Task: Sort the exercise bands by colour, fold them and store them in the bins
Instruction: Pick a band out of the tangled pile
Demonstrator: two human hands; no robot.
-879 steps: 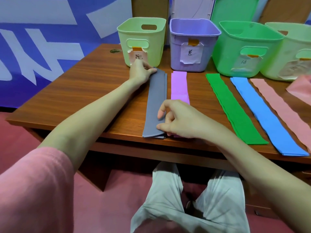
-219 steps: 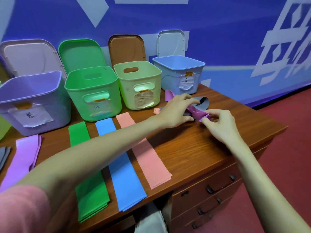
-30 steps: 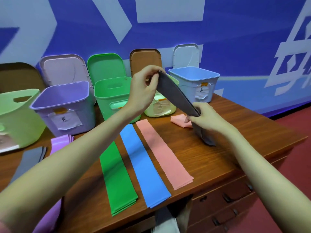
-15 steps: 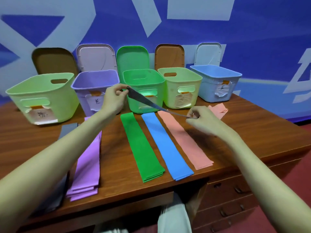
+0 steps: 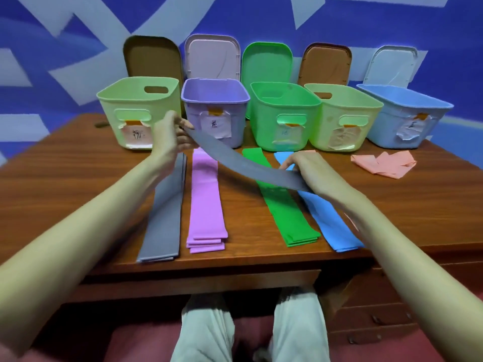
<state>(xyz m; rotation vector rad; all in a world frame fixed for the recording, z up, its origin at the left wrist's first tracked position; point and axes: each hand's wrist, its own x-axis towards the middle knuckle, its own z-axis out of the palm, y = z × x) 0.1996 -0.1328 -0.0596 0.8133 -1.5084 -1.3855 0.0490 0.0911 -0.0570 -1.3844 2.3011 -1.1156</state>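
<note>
Grey band (image 5: 245,165) stretched in the air across mid-frame, long axis slanting from upper left down to lower right, passing over the purple stack (image 5: 206,205) and the green stack (image 5: 285,205). Left hand (image 5: 170,137) pinching the upper end, fingers curled round it; right hand (image 5: 303,168) gripping the lower end, though exactly how those fingers wrap is hard to tell. Grey stack (image 5: 164,218) flat on the table (image 5: 52,184), lower left of the held band, running near-to-far, right under the left forearm. So probably needs swinging the right end over leftwards to line it up, left hand being way nearer. Bins (image 5: 136,111) lined up behind, crumpled pink band (image 5: 384,165) off at the right, not yet sorted.
</note>
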